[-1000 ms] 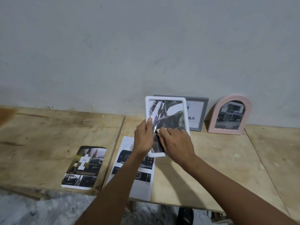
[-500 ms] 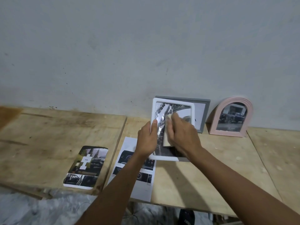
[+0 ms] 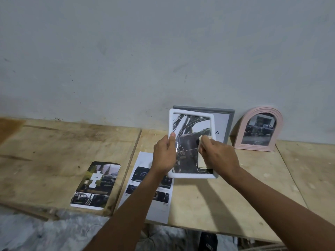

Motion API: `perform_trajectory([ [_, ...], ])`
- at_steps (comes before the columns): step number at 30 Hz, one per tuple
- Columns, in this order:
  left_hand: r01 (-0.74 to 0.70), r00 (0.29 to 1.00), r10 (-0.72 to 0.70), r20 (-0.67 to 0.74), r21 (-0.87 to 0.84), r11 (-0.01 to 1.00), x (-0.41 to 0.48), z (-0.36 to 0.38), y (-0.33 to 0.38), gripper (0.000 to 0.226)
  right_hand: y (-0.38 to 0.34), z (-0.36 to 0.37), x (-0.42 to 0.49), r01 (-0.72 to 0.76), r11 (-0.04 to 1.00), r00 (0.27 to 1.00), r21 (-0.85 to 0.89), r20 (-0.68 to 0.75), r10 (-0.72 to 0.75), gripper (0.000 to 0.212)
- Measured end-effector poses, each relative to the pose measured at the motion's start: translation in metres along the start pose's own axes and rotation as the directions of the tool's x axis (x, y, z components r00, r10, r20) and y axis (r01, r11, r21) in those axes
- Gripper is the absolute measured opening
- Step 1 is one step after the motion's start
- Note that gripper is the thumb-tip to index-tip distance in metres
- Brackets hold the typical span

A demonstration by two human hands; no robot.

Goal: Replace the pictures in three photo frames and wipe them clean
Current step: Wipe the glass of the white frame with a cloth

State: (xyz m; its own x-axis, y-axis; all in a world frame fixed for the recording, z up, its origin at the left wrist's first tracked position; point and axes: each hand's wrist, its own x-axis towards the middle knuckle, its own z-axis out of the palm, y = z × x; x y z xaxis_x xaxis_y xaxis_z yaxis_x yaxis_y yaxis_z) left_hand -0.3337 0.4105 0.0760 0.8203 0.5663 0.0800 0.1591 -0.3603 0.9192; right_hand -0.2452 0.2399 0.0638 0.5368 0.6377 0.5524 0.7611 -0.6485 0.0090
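Note:
My left hand grips the left edge of a white photo frame and holds it upright above the wooden table. A dark black-and-white picture shows in the frame. My right hand pinches a small pale cloth and presses it on the frame's glass at the lower right. Behind the white frame a grey frame leans on the wall. To its right stands a pink arched frame with a dark picture in it.
A loose dark print lies on the left board near the front edge. A white printed sheet lies beneath my left forearm and hangs over the table's front edge. A grey wall closes the back.
The white frame has shifted slightly right and tilted more upright. My right hand with the cloth moved from the glass's lower left up to the middle, then down to the lower right.

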Motion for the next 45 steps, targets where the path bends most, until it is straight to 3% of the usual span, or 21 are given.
perform_trajectory([
  [4, 0.001, 1.0, -0.001, -0.006, 0.016, 1.0, 0.009, 0.001, 0.007, 0.049, -0.006, -0.015, 0.01, -0.102, 0.994, 0.99, 0.047, -0.098, 0.106, 0.014],
  [8, 0.014, 1.0, -0.013, -0.007, 0.091, 0.996, 0.019, 0.009, 0.013, 0.05, -0.048, -0.012, 0.019, 0.018, 0.964, 0.993, 0.264, -0.113, 0.013, 0.014],
  [10, 0.049, 0.999, -0.048, -0.017, 0.096, 0.994, 0.024, 0.009, 0.007, 0.054, -0.055, -0.009, 0.017, -0.029, 0.917, 0.997, 0.397, -0.049, 0.053, 0.02],
  [12, 0.07, 0.997, -0.068, -0.033, 0.095, 0.993, 0.025, 0.005, 0.002, 0.055, -0.049, -0.01, 0.016, -0.145, 0.81, 0.989, 0.569, 0.103, 0.105, 0.028],
  [14, 0.074, 0.997, -0.071, -0.033, 0.094, 0.993, 0.024, 0.002, -0.001, 0.054, -0.042, -0.013, 0.019, -0.23, 0.699, 0.965, 0.678, 0.252, 0.073, 0.036],
  [17, 0.08, 0.996, -0.077, -0.034, 0.083, 0.993, 0.026, -0.002, -0.001, 0.053, -0.036, -0.013, 0.026, -0.228, 0.65, 0.946, 0.725, 0.324, -0.03, 0.067],
  [20, 0.101, 0.995, -0.1, -0.023, 0.075, 0.992, 0.029, -0.005, 0.0, 0.053, -0.028, -0.012, 0.033, -0.25, 0.67, 0.911, 0.699, 0.404, -0.082, 0.062],
  [25, 0.096, 0.995, -0.097, 0.007, 0.074, 0.993, 0.027, -0.002, 0.002, 0.052, -0.026, -0.012, 0.042, -0.213, 0.85, 0.881, 0.482, 0.471, -0.046, 0.058],
  [28, 0.103, 0.995, -0.103, -0.005, 0.074, 0.992, 0.026, 0.0, 0.001, 0.051, -0.033, -0.013, 0.045, -0.222, 0.866, 0.877, 0.447, 0.48, -0.023, 0.065],
  [31, 0.109, 0.994, -0.109, -0.002, 0.074, 0.991, 0.025, 0.001, -0.001, 0.051, -0.038, -0.015, 0.05, -0.263, 0.878, 0.86, 0.4, 0.51, 0.025, 0.059],
  [37, 0.109, 0.994, -0.11, 0.007, 0.082, 0.991, 0.019, 0.003, -0.005, 0.051, -0.039, -0.021, 0.051, -0.291, 0.926, 0.763, 0.24, 0.642, 0.074, 0.056],
  [40, 0.104, 0.994, -0.105, 0.008, 0.073, 0.992, 0.016, 0.0, -0.005, 0.049, -0.03, -0.02, 0.045, -0.28, 0.95, 0.732, 0.136, 0.67, 0.12, 0.07],
  [45, 0.088, 0.996, -0.089, 0.011, 0.098, 0.991, 0.015, -0.004, -0.006, 0.049, -0.005, -0.019, 0.026, -0.321, 0.946, 0.69, 0.046, 0.696, 0.2, 0.075],
])
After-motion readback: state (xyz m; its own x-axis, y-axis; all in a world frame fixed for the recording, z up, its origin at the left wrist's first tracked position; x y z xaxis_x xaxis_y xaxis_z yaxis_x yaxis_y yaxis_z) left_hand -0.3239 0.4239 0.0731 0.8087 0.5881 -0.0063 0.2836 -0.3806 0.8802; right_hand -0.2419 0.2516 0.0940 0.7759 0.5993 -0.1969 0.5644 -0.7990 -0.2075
